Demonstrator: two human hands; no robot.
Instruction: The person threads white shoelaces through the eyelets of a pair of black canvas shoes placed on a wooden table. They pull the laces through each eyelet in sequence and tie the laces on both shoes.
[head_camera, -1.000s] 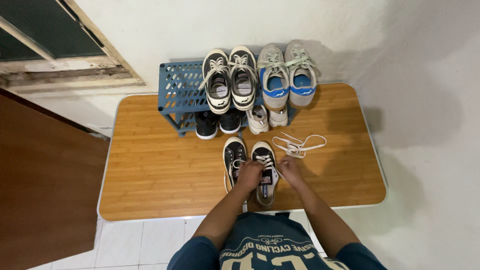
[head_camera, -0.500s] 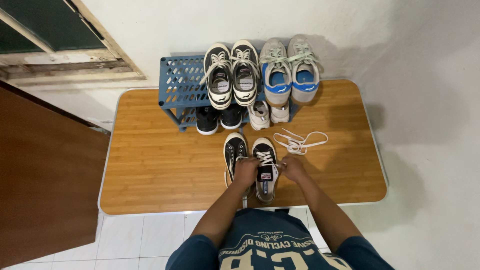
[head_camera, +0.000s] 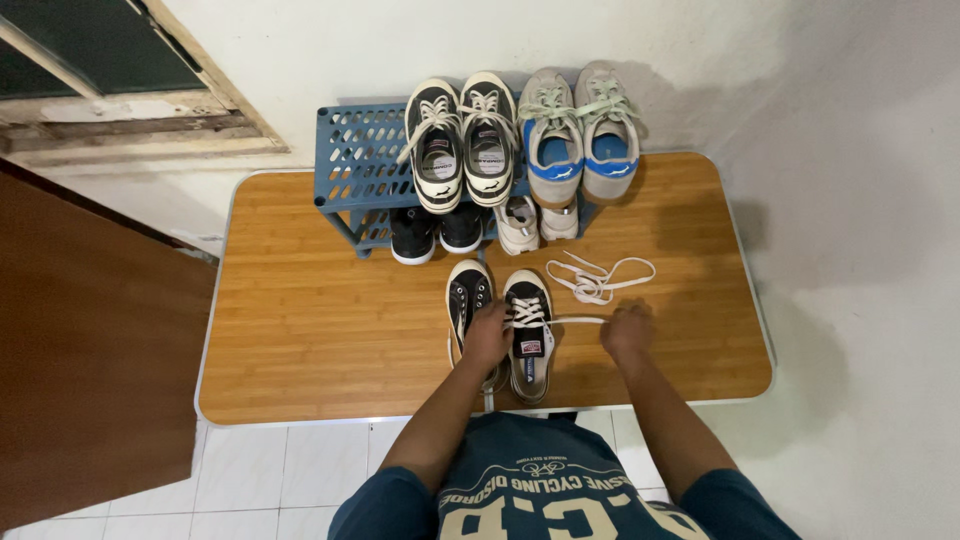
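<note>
Two black canvas shoes with white toe caps stand side by side on the wooden table (head_camera: 300, 340). My left hand (head_camera: 487, 338) rests on the left black shoe (head_camera: 467, 298), against the right black shoe (head_camera: 528, 330), gripping there. My right hand (head_camera: 627, 331) is out to the right of that shoe, pinching its white lace (head_camera: 575, 320), which runs taut from the eyelets to my fingers.
A loose white lace (head_camera: 598, 281) lies coiled on the table behind my right hand. A blue plastic shoe rack (head_camera: 355, 170) at the back holds black-and-cream sneakers (head_camera: 460, 150), grey-and-blue sneakers (head_camera: 580, 140) and more shoes below. A brown door (head_camera: 90, 340) stands at left; white wall at right.
My right hand has moved right, away from the right shoe, drawing its lace out straight. My left hand stays on the shoes.
</note>
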